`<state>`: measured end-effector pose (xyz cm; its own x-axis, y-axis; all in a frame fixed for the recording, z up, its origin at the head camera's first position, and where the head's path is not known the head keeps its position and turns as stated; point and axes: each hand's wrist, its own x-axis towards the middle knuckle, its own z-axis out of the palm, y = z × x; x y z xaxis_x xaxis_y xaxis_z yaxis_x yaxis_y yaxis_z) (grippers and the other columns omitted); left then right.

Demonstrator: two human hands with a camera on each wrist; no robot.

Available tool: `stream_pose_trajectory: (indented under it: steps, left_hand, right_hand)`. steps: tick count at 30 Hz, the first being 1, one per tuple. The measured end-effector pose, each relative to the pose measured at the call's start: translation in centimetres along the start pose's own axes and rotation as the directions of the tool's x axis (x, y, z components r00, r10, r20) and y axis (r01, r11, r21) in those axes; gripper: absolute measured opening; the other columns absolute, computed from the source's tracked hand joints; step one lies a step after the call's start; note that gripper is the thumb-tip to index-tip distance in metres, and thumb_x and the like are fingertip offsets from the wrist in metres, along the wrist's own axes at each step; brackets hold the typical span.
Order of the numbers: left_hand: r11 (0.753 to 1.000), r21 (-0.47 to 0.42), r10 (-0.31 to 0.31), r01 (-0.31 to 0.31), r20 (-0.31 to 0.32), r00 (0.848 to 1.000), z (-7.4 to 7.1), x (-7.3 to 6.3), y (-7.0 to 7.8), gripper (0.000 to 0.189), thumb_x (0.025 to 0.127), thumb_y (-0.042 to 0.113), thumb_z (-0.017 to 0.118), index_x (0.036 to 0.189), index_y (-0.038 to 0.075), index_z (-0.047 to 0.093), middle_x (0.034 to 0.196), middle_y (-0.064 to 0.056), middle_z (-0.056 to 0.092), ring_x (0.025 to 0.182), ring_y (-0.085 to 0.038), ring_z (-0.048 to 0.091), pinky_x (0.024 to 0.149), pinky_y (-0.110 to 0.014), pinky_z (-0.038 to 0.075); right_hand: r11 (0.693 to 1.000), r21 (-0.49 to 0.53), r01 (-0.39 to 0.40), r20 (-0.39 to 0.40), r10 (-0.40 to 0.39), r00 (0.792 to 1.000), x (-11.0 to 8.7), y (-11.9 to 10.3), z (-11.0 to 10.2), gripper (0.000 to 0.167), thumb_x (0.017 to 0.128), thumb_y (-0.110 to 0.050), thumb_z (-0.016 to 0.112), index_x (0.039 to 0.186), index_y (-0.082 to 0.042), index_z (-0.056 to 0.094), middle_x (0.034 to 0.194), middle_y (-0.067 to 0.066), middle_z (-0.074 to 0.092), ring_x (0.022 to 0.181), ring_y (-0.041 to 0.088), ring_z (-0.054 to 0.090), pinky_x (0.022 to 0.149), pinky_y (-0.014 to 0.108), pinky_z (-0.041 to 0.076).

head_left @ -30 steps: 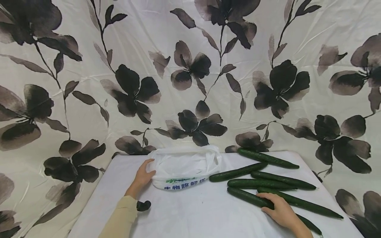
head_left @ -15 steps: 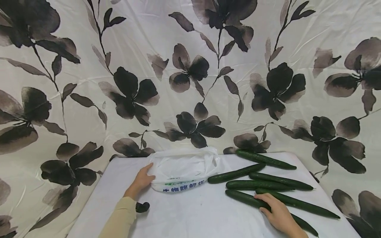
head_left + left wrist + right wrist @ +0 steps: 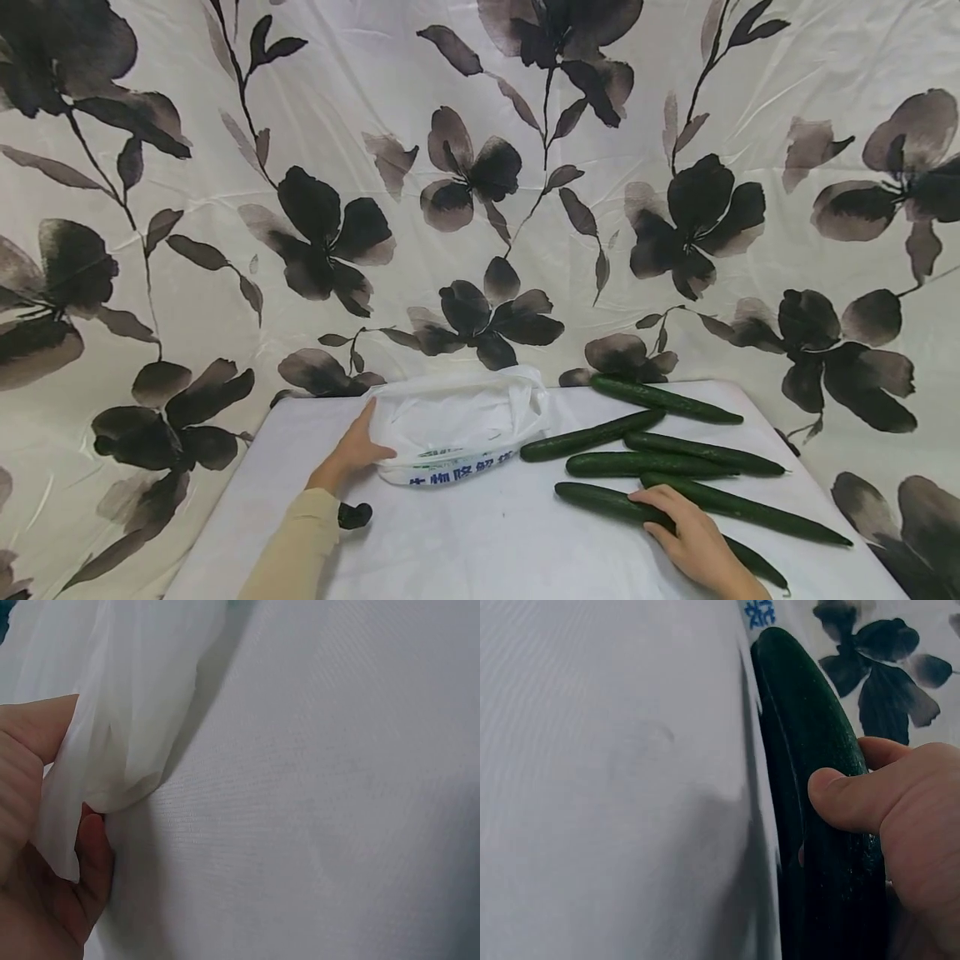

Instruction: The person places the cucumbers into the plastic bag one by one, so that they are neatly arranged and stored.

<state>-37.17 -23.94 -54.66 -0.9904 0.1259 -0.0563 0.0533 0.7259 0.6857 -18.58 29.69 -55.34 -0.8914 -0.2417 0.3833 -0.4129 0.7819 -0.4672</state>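
Note:
A white plastic bag (image 3: 450, 417) with green and blue print lies at the back of the table, its mouth spread. My left hand (image 3: 351, 450) holds the bag's left edge; in the left wrist view the thin plastic (image 3: 142, 697) runs between thumb and fingers (image 3: 94, 855). On the right, my right hand (image 3: 693, 533) grips the nearest cucumber (image 3: 600, 497) around its middle. The right wrist view has the thumb lying along the side of this dark green cucumber (image 3: 806, 705), with most of the other fingers hidden behind it.
Several more cucumbers (image 3: 652, 464) lie behind the held one, spread toward the back right of the white-covered table (image 3: 465, 550). A floral cloth (image 3: 480, 167) hangs behind the table. Beside the left cuff is a small black object (image 3: 354, 516).
The right hand and its cucumber have shifted slightly left, away from the others. The left hand has changed its hold a little at the bag's edge, with the fingers spread wider.

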Motion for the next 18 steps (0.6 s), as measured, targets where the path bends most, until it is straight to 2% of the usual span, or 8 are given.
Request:
stream_pose_trajectory:
  steps: [7,14,18]
  left_hand:
    - [1.0,-0.004,-0.004,0.004,-0.02,1.0,0.2,0.0,-0.2,0.124,0.069,0.02,0.089,0.154,0.0,0.0,0.157,-0.027,0.008,0.142,-0.047,0.01,0.113,-0.059,0.011]
    - [0.999,0.024,-0.036,0.037,-0.04,0.999,0.3,-0.5,0.2,0.126,0.067,0.026,0.09,0.155,0.004,0.003,0.157,-0.026,0.012,0.141,-0.047,0.013,0.112,-0.061,0.013]
    - [0.999,0.037,-0.038,0.039,-0.046,0.998,0.4,-0.8,0.2,0.125,0.067,0.028,0.089,0.155,0.003,0.004,0.156,-0.027,0.014,0.141,-0.049,0.015,0.111,-0.062,0.014]
  right_hand:
    - [0.996,0.06,0.067,-0.011,-0.066,0.998,1.2,-0.7,-0.1,0.058,0.077,0.002,0.08,0.122,-0.03,0.064,0.115,-0.021,0.057,0.106,0.009,0.059,0.083,0.035,0.054]
    - [0.976,0.167,0.143,-0.02,-0.142,0.99,3.2,-2.5,-0.3,0.054,0.078,0.003,0.078,0.123,-0.025,0.065,0.117,-0.018,0.058,0.107,0.008,0.059,0.084,0.032,0.054]
    - [0.965,0.176,0.192,-0.035,-0.189,0.981,4.3,-3.7,-0.2,0.056,0.076,0.005,0.079,0.122,-0.024,0.066,0.117,-0.017,0.059,0.106,0.008,0.059,0.082,0.031,0.054]
